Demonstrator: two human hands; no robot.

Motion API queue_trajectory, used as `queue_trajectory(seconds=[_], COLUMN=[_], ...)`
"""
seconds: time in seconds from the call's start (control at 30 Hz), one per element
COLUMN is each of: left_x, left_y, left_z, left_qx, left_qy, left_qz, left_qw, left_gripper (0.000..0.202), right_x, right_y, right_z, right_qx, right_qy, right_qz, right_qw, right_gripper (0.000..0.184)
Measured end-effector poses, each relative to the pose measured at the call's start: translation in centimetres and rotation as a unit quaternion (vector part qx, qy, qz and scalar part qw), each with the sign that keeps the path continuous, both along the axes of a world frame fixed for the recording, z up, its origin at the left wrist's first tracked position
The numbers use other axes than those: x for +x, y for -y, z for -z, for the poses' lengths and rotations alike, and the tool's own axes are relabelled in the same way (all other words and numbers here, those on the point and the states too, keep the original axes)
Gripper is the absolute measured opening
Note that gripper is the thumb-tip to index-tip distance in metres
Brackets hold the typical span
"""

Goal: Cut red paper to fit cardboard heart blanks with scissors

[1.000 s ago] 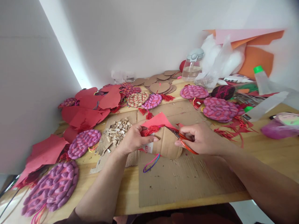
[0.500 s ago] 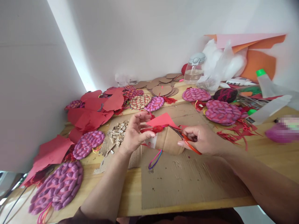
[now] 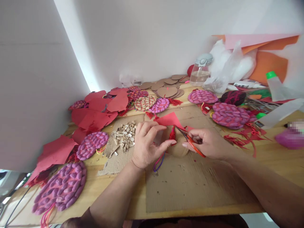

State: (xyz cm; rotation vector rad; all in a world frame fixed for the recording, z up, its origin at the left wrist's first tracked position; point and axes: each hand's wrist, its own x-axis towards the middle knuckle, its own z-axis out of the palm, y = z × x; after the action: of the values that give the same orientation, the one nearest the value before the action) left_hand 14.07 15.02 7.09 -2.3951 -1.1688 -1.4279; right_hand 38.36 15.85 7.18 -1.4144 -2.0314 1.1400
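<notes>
My right hand (image 3: pixel 209 142) grips scissors (image 3: pixel 193 145) with orange-red handles. Their dark blade tips reach the top of a small red tassel (image 3: pixel 172 134). Beside that tassel is my left hand (image 3: pixel 150 142), fingers curved and apart, the thumb tip close to the tassel's lower end; whether it touches cannot be made out. Beneath both hands lies a rounded brown cardboard piece (image 3: pixel 179 152), partly covered by my left hand. A blue and pink cord loop (image 3: pixel 158 163) sticks out from its near edge. Red paper (image 3: pixel 168 119) lies just behind.
A large cardboard sheet (image 3: pixel 190 190) covers the table's middle. Shell pieces (image 3: pixel 124 136) are heaped at left. Purple-studded discs (image 3: pixel 60 186) and red sheets (image 3: pixel 95 118) line the left side. Cardboard discs (image 3: pixel 167 91), a water bottle (image 3: pixel 200 71) and a yarn ball (image 3: pixel 232 97) stand behind.
The tassel has swung from lying sideways toward my left hand to pointing down toward me. My left hand has moved right and over the cardboard piece. The scissors stay near the tassel's top.
</notes>
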Motion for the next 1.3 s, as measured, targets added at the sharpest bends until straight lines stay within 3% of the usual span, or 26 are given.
queue_trajectory(seconds=[0.2, 0.47, 0.67, 0.77, 0.9, 1.07, 1.3], left_x=[0.9, 1.5, 1.9, 2.1, 2.6, 2.7, 2.3], left_y=[0.3, 0.3, 0.2, 0.2, 0.0, -0.2, 0.0], left_z=[0.9, 1.4, 2.1, 2.4, 2.6, 2.4, 1.6], left_qx=[-0.060, -0.144, -0.234, -0.269, -0.348, -0.389, -0.421], left_qy=[0.016, 0.072, 0.162, 0.238, 0.341, 0.430, 0.439], left_qz=[0.006, -0.013, -0.006, 0.025, 0.092, 0.122, 0.091], left_qw=[0.998, 0.987, 0.959, 0.933, 0.868, 0.806, 0.788], left_gripper=[0.007, 0.007, 0.011, 0.009, 0.013, 0.015, 0.017], right_x=[-0.4, -0.5, -0.8, -0.8, -0.7, -0.8, -0.7], right_y=[0.3, 0.2, 0.4, 0.4, 0.4, 0.3, 0.1], right_z=[-0.4, 0.2, -0.1, -0.1, -0.1, 0.0, 0.3], right_qx=[0.025, 0.006, -0.032, -0.050, -0.068, -0.073, -0.094], right_qy=[0.024, -0.015, -0.035, -0.045, -0.052, -0.060, -0.068], right_qz=[0.015, 0.023, 0.035, 0.029, 0.021, 0.021, 0.013], right_qw=[0.999, 1.000, 0.998, 0.997, 0.996, 0.995, 0.993], right_gripper=[0.039, 0.041, 0.042, 0.037, 0.038, 0.037, 0.041])
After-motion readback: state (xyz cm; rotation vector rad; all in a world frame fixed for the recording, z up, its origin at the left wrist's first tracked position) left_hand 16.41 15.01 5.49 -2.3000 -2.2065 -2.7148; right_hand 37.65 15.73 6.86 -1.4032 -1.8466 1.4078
